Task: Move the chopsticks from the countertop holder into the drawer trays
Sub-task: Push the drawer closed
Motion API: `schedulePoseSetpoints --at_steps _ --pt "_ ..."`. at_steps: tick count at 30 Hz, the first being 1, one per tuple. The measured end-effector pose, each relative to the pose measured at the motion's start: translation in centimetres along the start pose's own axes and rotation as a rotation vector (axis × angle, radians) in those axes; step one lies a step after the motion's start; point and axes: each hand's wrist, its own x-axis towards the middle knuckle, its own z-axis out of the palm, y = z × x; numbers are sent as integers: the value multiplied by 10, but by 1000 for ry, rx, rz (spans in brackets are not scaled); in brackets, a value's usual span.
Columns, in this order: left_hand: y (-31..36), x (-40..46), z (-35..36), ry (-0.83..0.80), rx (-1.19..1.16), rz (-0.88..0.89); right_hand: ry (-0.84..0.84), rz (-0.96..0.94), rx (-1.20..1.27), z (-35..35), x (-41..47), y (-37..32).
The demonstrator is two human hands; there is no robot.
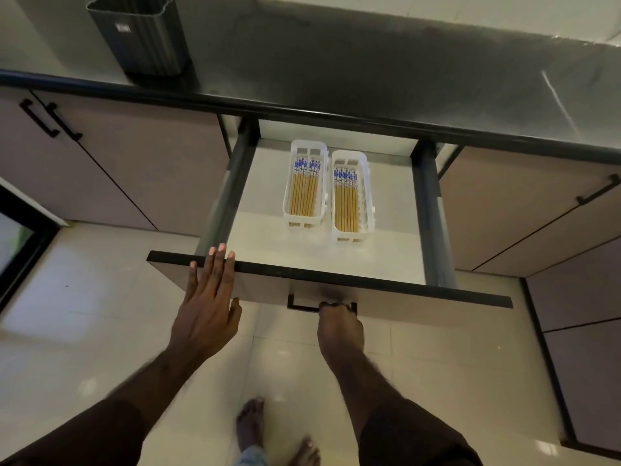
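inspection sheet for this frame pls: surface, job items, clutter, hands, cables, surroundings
Surface: dark countertop, glossy, bearing the holder.
Job's things: grey holder at the counter's left, contents not visible; two white trays side by side in the open drawer, both holding chopsticks.
Clutter: nothing seen.
Grippers: left hand flat, fingers straight on the drawer front's top edge; right hand grips the drawer handle.
Cables: nothing seen.
Surroundings: cabinet doors either side, tiled floor, bare feet below.

Yellow chopsticks (304, 190) with blue-patterned tops, white trays (369, 196), dark grey holder (141, 38).
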Motion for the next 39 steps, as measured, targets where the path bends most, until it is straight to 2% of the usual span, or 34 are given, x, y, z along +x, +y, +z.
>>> schedulePoseSetpoints --at_steps 7,25,39 --pt "-7 33 -5 -20 97 107 -11 -11 48 -7 15 3" --pt "-24 157 13 -16 -33 33 28 18 84 -63 123 2" --pt "-45 290 0 119 -86 47 150 48 96 -126 241 -3"
